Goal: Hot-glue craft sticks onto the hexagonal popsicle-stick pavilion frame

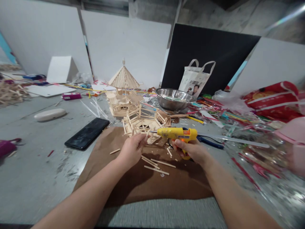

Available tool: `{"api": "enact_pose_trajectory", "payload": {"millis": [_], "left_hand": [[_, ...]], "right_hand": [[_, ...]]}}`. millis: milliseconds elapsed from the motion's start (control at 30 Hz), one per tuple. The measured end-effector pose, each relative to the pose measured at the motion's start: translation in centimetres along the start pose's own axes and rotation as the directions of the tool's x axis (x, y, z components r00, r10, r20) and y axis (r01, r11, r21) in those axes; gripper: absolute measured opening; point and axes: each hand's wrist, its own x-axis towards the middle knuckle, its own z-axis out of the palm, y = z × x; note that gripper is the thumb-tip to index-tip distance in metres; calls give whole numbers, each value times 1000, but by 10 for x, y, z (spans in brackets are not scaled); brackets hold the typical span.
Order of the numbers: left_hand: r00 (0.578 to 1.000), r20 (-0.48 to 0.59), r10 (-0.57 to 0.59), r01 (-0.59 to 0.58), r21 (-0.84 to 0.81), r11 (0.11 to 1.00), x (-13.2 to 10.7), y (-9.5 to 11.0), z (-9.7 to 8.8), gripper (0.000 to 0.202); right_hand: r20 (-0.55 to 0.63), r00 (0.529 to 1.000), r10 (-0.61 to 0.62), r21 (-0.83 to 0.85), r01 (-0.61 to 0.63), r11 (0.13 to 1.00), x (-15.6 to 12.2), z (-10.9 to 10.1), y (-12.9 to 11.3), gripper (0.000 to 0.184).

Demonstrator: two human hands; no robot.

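Observation:
My right hand [193, 151] grips a yellow hot-glue gun [177, 133], its nozzle pointing left at a low wooden-stick frame [143, 122]. My left hand [132, 149] is closed in a pinch at the frame's near edge, right by the nozzle tip; what it pinches looks like a thin stick. Loose wooden sticks [156, 165] lie on the brown paper sheet [147, 181] under both hands. Behind the frame stands a finished stick pavilion [122, 92] with a pointed roof.
A black phone [87, 133] lies left of the paper, a white oval case [50, 114] farther left. A steel bowl [175, 98], a tote bag [196, 79], blue pliers [209, 141] and colourful clutter fill the right. White and black boards lean at the back.

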Motion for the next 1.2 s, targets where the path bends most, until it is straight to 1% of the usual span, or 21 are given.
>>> {"api": "enact_pose_trajectory", "payload": {"millis": [167, 267, 433, 567, 667, 900, 1200], "left_hand": [[1000, 19, -14, 15, -15, 1000, 0, 1, 0, 32], [1000, 18, 4, -4, -7, 1000, 0, 2, -1, 31], [999, -18, 41, -39, 68, 997, 0, 2, -1, 28], [998, -53, 45, -42, 66, 997, 0, 2, -1, 24], [997, -69, 32, -28, 59, 998, 1, 1, -1, 21], [995, -98, -35, 42, 69, 997, 1, 2, -2, 17], [994, -103, -34, 42, 69, 997, 1, 2, -2, 18]], "right_hand": [[5, 1000, -18, 5, 18, 1000, 1, 0, 1, 34], [-8, 1000, -16, 7, 16, 1000, 1, 0, 1, 32], [-16, 1000, -17, 8, 17, 1000, 1, 0, 1, 33], [-8, 1000, -17, 10, 17, 1000, 1, 0, 0, 33], [-9, 1000, -10, 11, 10, 1000, 2, 0, 0, 34], [15, 1000, 8, -5, -8, 1000, 1, 0, 2, 37], [-10, 998, 68, -41, -69, 997, 0, 1, 1, 40]]}}
